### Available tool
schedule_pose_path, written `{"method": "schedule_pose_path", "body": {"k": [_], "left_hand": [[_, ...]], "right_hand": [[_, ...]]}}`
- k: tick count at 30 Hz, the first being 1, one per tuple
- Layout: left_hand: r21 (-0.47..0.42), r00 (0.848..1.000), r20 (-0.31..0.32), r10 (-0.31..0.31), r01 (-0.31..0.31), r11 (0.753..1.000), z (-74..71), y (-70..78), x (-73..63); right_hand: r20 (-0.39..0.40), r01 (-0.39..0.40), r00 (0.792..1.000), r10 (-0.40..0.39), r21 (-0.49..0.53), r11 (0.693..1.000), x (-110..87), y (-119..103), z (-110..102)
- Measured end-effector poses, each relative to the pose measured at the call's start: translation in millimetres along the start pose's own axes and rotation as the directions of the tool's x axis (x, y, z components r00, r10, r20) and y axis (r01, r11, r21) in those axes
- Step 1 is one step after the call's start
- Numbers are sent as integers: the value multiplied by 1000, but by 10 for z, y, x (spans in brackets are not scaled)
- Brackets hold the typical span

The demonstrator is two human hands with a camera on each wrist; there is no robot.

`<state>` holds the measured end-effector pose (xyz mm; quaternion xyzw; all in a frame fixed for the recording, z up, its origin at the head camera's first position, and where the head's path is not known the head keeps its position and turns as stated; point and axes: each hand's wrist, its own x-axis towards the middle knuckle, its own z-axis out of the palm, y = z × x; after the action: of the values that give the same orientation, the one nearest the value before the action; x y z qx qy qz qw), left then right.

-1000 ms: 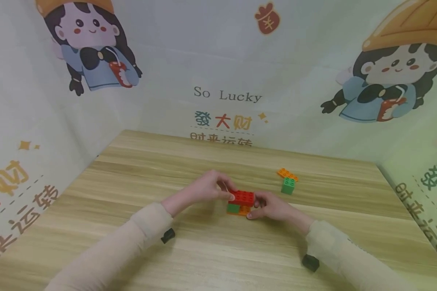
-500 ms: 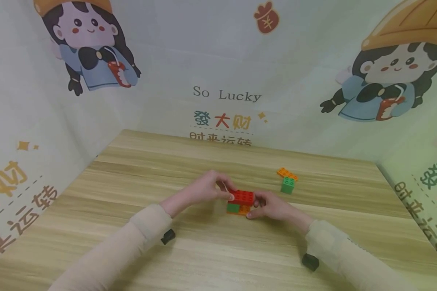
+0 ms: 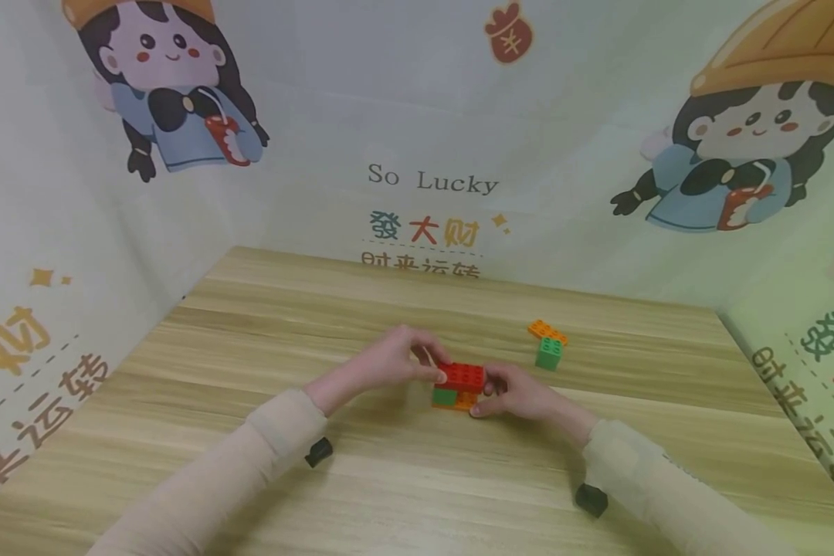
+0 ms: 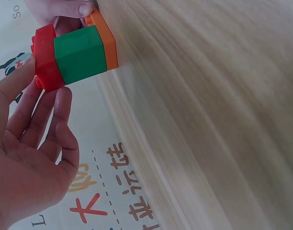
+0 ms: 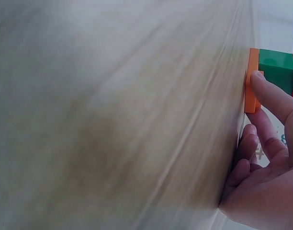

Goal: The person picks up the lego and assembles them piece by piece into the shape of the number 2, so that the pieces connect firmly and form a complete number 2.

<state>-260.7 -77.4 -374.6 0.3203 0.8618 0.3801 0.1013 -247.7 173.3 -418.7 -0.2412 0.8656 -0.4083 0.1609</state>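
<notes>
A stack of toy building bricks stands mid-table: an orange plate (image 4: 108,40) at the bottom, a green brick (image 4: 82,53) on its left part, and a red brick (image 3: 467,378) on top, reaching out to the right over the plate's bare studs. My left hand (image 3: 396,359) pinches the red brick's left end, thumb on the near side and fingers behind. With thumb and forefinger, my right hand (image 3: 517,395) grips the right end of the orange plate, as the right wrist view (image 5: 276,120) shows.
Behind and right of the stack, a loose green brick (image 3: 548,354) stands in front of another orange plate (image 3: 547,332). Small black objects sit by each sleeve, one left (image 3: 318,452) and one right (image 3: 591,500). A printed cloth (image 3: 306,154) hangs around the wooden table.
</notes>
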Motion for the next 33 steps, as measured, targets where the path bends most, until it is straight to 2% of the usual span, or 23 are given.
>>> {"method": "schedule_pose_path", "body": {"k": [11, 23, 33], "left_hand": [[6, 1000, 10, 16, -16, 1000, 2, -20, 20], [41, 994, 98, 48, -52, 998, -53, -73, 91], [42, 994, 100, 34, -38, 998, -66, -49, 67]], "right_hand": [[-1, -11, 1000, 11, -1, 1000, -8, 4, -7], [-4, -28, 1000, 28, -16, 999, -9, -17, -10], [-4, -10, 1000, 10, -10, 1000, -9, -22, -8]]}}
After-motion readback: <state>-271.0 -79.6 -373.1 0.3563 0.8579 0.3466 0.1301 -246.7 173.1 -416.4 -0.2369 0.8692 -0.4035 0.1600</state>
